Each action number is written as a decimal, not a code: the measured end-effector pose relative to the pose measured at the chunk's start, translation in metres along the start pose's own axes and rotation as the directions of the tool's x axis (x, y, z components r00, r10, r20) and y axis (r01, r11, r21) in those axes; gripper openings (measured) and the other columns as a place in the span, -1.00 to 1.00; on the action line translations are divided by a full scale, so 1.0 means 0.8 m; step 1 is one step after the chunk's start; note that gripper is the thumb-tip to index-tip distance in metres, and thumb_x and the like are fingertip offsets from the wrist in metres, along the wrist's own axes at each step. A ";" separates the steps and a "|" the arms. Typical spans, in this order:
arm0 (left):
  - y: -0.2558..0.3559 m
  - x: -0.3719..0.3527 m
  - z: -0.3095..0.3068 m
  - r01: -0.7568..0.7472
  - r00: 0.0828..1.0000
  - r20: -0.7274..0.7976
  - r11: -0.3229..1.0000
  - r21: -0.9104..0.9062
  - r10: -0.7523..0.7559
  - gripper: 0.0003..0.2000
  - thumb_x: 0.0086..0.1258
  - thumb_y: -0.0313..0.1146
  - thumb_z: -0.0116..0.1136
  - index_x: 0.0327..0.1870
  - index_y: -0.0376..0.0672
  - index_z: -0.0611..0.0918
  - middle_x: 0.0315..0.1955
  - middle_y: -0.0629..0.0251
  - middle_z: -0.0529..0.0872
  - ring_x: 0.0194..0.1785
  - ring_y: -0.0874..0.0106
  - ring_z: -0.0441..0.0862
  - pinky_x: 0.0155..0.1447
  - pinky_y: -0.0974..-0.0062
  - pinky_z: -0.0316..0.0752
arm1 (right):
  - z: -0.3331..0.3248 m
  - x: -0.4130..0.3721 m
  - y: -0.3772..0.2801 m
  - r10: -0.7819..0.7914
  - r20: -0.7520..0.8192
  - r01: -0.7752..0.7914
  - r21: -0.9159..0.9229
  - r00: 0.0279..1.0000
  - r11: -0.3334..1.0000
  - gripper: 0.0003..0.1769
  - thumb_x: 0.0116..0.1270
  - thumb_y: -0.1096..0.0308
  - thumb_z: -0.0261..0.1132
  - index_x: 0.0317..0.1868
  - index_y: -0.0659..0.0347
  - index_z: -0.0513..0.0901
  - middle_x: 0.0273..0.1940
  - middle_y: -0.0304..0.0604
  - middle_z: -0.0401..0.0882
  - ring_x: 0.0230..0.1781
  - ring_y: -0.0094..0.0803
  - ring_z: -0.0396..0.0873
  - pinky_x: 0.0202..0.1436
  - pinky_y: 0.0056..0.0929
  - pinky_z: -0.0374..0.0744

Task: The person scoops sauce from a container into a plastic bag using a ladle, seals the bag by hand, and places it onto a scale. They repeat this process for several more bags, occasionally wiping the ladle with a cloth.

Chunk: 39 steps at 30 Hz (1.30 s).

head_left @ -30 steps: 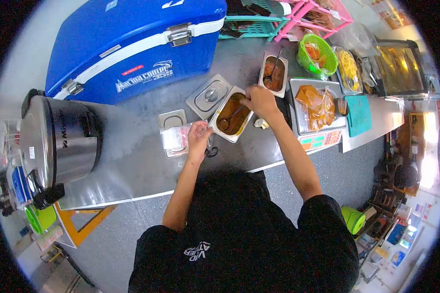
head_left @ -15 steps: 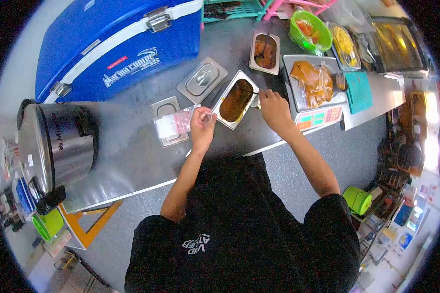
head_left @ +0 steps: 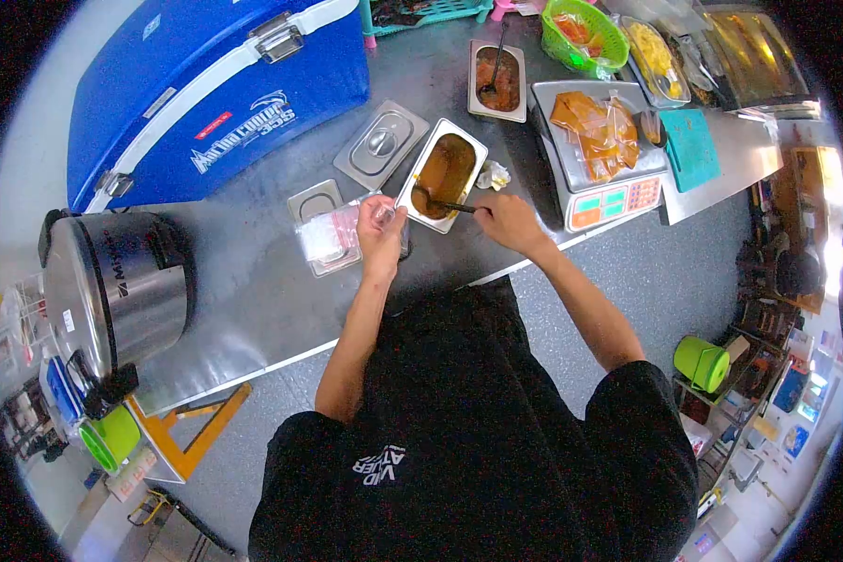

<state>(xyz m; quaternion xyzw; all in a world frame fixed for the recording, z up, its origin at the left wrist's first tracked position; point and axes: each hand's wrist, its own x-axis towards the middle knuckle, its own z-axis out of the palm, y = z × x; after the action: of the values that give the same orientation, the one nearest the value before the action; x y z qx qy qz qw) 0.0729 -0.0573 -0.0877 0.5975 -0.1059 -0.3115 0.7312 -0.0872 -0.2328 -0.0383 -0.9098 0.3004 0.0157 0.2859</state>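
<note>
One dark, slim-handled ladle (head_left: 454,206) is gripped in the right hand (head_left: 510,225), its round bowl dipped in glossy brown sauce (head_left: 450,164) inside a rectangular metal pan (head_left: 481,155) on the smooth steel counter (head_left: 253,281), while thin, clear plastic (head_left: 384,216) is pinched in the left hand (head_left: 379,239) near the pan's corner.

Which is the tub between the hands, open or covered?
Open: no lid covers the tub; brown sauce shows, and the right hand holds a spoon in it.
</note>
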 end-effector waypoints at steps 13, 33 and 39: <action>-0.011 0.031 -0.040 0.208 0.977 -0.012 0.969 -0.132 -0.211 -0.67 0.27 -0.45 0.42 -0.02 -0.17 0.54 -0.08 0.28 0.62 0.00 0.49 0.56 0.08 0.49 0.48 | 0.032 -0.002 0.064 0.095 0.071 -0.118 0.576 0.993 0.809 -0.72 0.35 0.31 0.21 -0.21 0.37 0.76 -0.54 -0.29 0.57 -0.51 -0.60 0.48 -0.42 -0.51 0.44; 0.146 0.035 0.001 -0.392 0.920 0.114 0.863 0.317 0.376 -0.69 0.23 -0.45 0.45 -0.10 -0.21 0.55 -0.20 0.28 0.71 -0.08 0.46 0.63 0.08 0.47 0.47 | -0.070 0.005 0.016 0.113 -0.182 -0.015 0.467 0.977 0.884 -0.76 0.33 0.29 0.31 -0.24 0.33 0.77 -0.47 -0.10 0.71 -0.47 -0.54 0.58 -0.38 -0.45 0.50; 0.157 0.044 0.010 -0.479 0.874 0.228 0.678 0.558 0.430 -0.70 0.18 -0.45 0.45 -0.13 -0.21 0.57 -0.18 0.24 0.72 -0.06 0.35 0.65 0.09 0.42 0.48 | -0.035 0.003 0.032 0.085 -0.229 0.031 0.459 0.970 0.888 -0.76 0.33 0.30 0.30 -0.24 0.32 0.77 -0.48 -0.14 0.71 -0.51 -0.55 0.54 -0.41 -0.47 0.47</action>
<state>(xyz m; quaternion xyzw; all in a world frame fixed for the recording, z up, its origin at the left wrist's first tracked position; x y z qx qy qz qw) 0.1376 -0.0724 0.0245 0.7389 -0.3721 -0.0934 0.5539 -0.1034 -0.2661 -0.0286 -0.8070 0.3408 -0.1631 0.4538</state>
